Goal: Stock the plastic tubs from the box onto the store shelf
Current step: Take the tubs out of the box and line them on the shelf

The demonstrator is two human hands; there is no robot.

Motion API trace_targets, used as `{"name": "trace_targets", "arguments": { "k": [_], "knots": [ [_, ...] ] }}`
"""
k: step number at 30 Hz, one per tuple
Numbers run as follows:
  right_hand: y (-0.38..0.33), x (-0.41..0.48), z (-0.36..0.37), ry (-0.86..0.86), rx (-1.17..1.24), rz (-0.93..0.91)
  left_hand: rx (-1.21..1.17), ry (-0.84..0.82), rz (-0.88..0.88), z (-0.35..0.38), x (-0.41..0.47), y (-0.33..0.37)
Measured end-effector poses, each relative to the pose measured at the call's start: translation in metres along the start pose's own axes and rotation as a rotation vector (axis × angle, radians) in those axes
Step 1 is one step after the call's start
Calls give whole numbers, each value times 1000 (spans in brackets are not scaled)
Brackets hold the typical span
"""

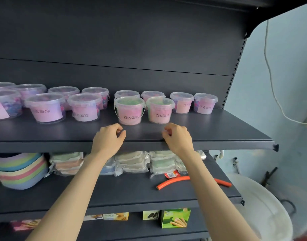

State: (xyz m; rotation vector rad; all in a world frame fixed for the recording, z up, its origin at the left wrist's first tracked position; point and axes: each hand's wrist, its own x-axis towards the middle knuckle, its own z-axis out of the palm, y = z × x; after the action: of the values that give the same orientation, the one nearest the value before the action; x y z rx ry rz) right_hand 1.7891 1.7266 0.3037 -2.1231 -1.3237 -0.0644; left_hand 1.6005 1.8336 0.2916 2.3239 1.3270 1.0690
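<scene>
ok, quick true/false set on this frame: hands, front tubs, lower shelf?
1. Both hands hold nothing. True: the left hand and right hand are at the front edge of the tub shelf, fingers loosely curled.
2. The two front pink tubs lie tipped over. False: the left tub and right tub stand upright, lids on.
3. An orange hose lies one shelf down. True: the orange hose lies on the lower shelf.
4. The coloured bowls sit among the tubs. False: the coloured bowls are stacked on the lower shelf, far left.
</scene>
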Motion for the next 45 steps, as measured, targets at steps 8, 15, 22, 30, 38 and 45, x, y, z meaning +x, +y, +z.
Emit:
{"name": "trace_targets", "arguments": {
  "k": [8,15,22,30,38,45],
  "knots": [
    [-45,-119,-12,161,164,-183,-7,99,398,-75,-127,3],
    [-36,-280,37,1,225,-167,23,-53,274,-84,-287,-34],
    [-27,-419,93,-292,203,49,16,-307,12,-98,-424,-88],
    [-99,-461,156,-417,207,68,-31,-371,-160,-147,-457,-177],
    [-208,-481,271,-534,208,147,-69,-495,-220,-195,-451,-322],
    [-251,-475,339,-614,207,259,-87,-605,-286,-194,-438,-408]
  ]
}}
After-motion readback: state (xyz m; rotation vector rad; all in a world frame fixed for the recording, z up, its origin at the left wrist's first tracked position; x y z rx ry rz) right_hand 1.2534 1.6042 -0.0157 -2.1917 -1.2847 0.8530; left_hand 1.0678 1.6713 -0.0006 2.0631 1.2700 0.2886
